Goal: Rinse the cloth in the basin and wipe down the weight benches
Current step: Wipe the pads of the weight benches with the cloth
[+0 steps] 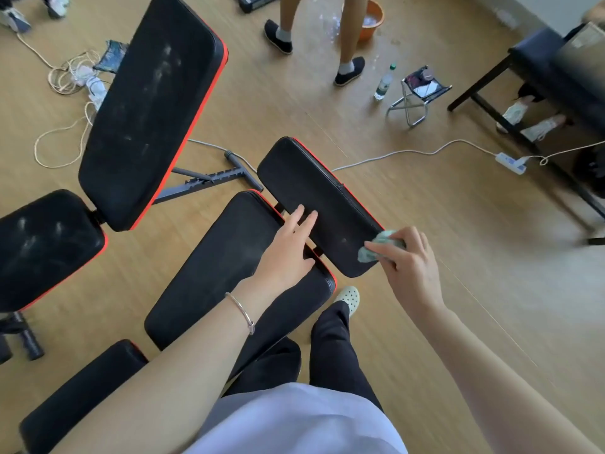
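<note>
Directly below me stands a black weight bench with red trim; its long pad [229, 267] meets a shorter pad [314, 191]. My left hand [291, 247] lies flat with fingers spread across the gap between the two pads. A bunched pale green cloth [376, 245] is pressed on the near right corner of the shorter pad, held in my right hand [406, 257]. A second bench [147, 103] to the left shows whitish dusty smears. The orange basin [371, 19] stands on the floor at the top, partly behind a person's leg.
Another person's legs [347, 37] stand by the basin. A water bottle [384, 81], a small folding stool [419, 93], a power strip [510, 162] with white cables and a dark table [556, 70] lie to the right. Coiled cords [72, 77] lie at the top left.
</note>
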